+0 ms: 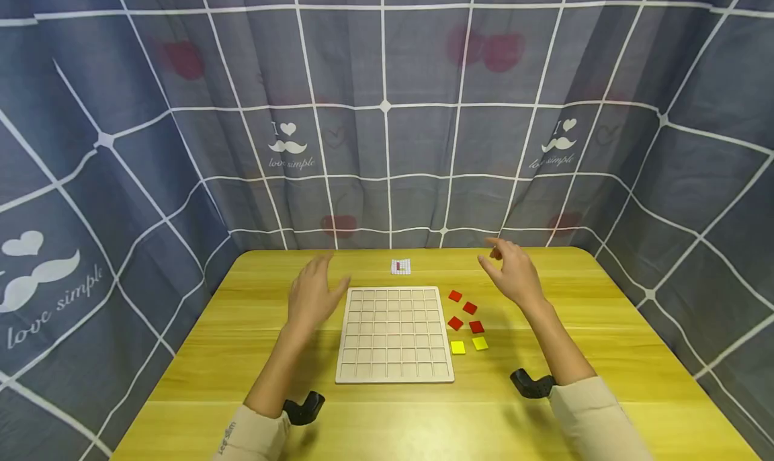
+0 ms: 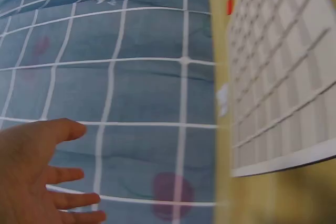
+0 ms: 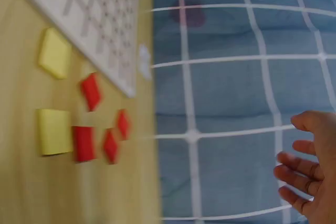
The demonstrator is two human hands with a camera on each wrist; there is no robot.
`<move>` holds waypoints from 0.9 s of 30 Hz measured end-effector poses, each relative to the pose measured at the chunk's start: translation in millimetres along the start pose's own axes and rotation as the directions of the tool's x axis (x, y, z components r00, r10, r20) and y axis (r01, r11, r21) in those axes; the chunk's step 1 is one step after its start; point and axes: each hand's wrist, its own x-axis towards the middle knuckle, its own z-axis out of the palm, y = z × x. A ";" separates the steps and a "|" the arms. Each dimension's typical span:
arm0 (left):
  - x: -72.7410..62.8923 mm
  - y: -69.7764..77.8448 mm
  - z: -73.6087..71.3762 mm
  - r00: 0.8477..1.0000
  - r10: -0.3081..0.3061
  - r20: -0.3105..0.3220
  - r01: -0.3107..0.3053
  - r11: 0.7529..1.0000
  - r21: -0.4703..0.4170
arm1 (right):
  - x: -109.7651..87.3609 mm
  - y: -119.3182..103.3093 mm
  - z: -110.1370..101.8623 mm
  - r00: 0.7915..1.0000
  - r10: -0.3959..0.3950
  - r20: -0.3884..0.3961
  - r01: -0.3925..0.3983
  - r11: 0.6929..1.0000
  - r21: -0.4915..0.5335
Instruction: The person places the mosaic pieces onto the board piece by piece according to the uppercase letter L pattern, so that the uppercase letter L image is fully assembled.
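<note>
Head view shows a pale board (image 1: 394,326), its face divided into shallow square places. It lies flat between the two hands and a little nearer to the body, probably so that both can reach it. Just beside its right edge, on the near-left side of the right hand (image 1: 514,269), lie four red tiles (image 1: 455,296) and, closer to the body, two yellow tiles (image 1: 457,347). They are loose and grouped by colour, perhaps to have them close to that hand.

The left hand (image 1: 314,293) is spread, its fingers almost straight, and holds nothing. The right hand has fingers apart and softly bent, also holding nothing. Both seem to hang above the table (image 1: 242,353), maybe to leave the board and tiles uncovered.

Between the hands, beyond the board, lies a small card (image 1: 401,267) with a printed grid, I suppose placed there for easy looking; its marks are too small to read. Past the fingertips hangs a grey-blue curtain (image 1: 417,64).
</note>
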 end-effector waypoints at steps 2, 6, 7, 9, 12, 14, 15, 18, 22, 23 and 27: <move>-7.9 -4.8 11.4 1.000 -0.010 -0.018 0.009 0.999 -0.048 | -3.8 8.5 12.1 1.000 0.017 0.015 -0.017 1.000 0.025; -24.9 -14.9 35.0 0.999 -0.038 -0.024 0.034 0.988 -0.149 | -11.9 22.0 35.7 0.992 0.072 0.102 -0.083 0.990 0.116; -29.3 -17.2 40.4 0.999 -0.046 -0.017 0.042 0.985 -0.170 | -13.7 24.2 41.3 0.988 0.085 0.128 -0.103 0.985 0.142; -37.3 -22.0 50.7 0.998 -0.055 0.002 0.055 0.977 -0.205 | -16.9 28.9 52.6 0.979 0.101 0.176 -0.135 0.972 0.191; -48.4 -28.1 62.9 0.998 -0.054 0.042 0.063 0.968 -0.242 | -21.5 34.3 67.8 0.961 0.132 0.244 -0.192 0.952 0.240; -53.9 -32.5 69.5 0.997 -0.042 0.062 0.056 0.967 -0.250 | -24.4 37.1 76.4 0.947 0.152 0.282 -0.227 0.939 0.259; -56.3 -34.4 71.9 0.997 -0.034 0.072 0.052 0.966 -0.254 | -25.9 38.4 80.2 0.941 0.159 0.299 -0.242 0.933 0.265; -61.6 -40.6 77.7 0.995 0.006 0.100 0.020 0.966 -0.258 | -29.4 43.2 91.4 0.929 0.174 0.328 -0.267 0.926 0.265; -66.8 -48.4 83.3 0.982 0.071 0.173 -0.022 0.963 -0.270 | -32.0 47.6 102.7 0.931 0.161 0.328 -0.246 0.940 0.236; -68.3 -50.2 84.6 0.976 0.088 0.197 -0.031 0.960 -0.277 | -32.4 48.2 104.8 0.933 0.158 0.324 -0.236 0.947 0.218; -76.1 -56.6 91.1 0.950 0.116 0.291 -0.032 0.959 -0.280 | -33.2 47.7 109.3 0.929 0.183 0.322 -0.239 0.960 0.143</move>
